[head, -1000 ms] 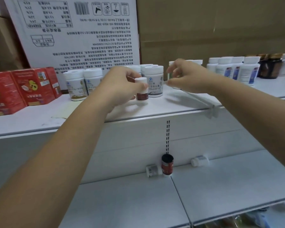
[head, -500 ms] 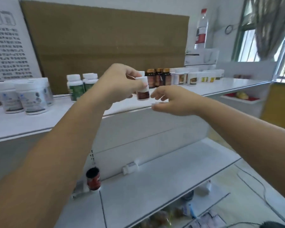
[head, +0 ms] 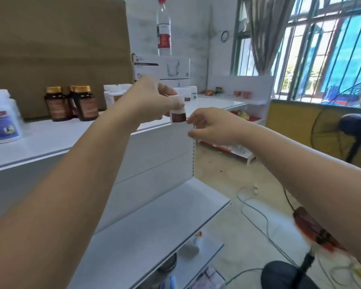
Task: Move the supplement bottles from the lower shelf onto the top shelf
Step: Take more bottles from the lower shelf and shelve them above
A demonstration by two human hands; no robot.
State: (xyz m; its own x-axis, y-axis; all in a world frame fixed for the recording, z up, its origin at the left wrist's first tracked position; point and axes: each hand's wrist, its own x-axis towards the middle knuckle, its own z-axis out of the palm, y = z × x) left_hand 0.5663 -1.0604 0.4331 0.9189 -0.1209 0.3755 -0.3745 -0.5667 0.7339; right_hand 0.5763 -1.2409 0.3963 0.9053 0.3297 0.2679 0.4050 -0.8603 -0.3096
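Observation:
My left hand (head: 152,101) grips a small white bottle with a dark brown label (head: 178,114), holding it upright in the air just above the front edge of the top shelf (head: 50,138). My right hand (head: 213,127) hovers just right of the bottle with loosely curled fingers, its fingertips near the bottle's base and holding nothing. On the top shelf stand brown bottles with gold caps (head: 71,105), a white bottle with a blue label (head: 3,119), and small white bottles (head: 115,94) farther back. The lower shelf (head: 150,224) shows no bottles in this view.
A brown cardboard sheet (head: 61,49) backs the top shelf. White boxes (head: 163,67) with a clear water bottle (head: 164,26) on top stand at the shelf's far end. Beyond are a small white rack (head: 248,97), a floor fan (head: 346,126), cables on the floor and barred windows.
The view has swung right along the shelving. My left hand still holds the small bottle, carried rightward with it. My right hand stays just beside the bottle.

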